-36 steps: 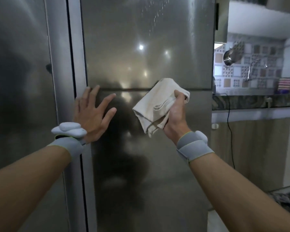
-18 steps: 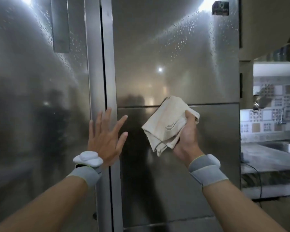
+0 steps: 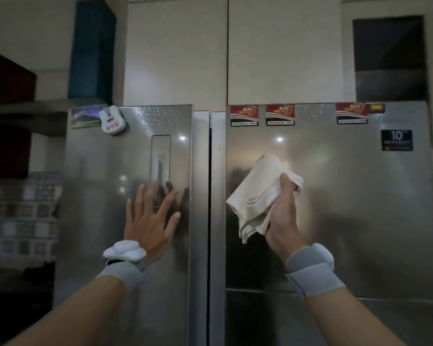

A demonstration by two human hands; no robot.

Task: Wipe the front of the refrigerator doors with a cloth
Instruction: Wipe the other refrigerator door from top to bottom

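A steel side-by-side refrigerator fills the view, with a left door (image 3: 90,221) and a right door (image 3: 360,208). My right hand (image 3: 283,216) grips a crumpled cream cloth (image 3: 255,193) and holds it against the upper part of the right door, near its inner edge. My left hand (image 3: 150,218) rests flat on the left door with fingers spread, just below a recessed panel (image 3: 160,158). Both wrists wear grey bands.
Red-and-white stickers (image 3: 280,114) line the top of the right door, with a dark label (image 3: 396,140) at its right. A rabbit magnet (image 3: 112,120) and a picture magnet (image 3: 84,117) sit on the left door. Cream cabinets (image 3: 283,51) hang above.
The view has tilted upward, bringing the tops of the doors and the cabinets into sight. My left hand has shifted from the door seam onto the left door. The cloth has risen on the right door.
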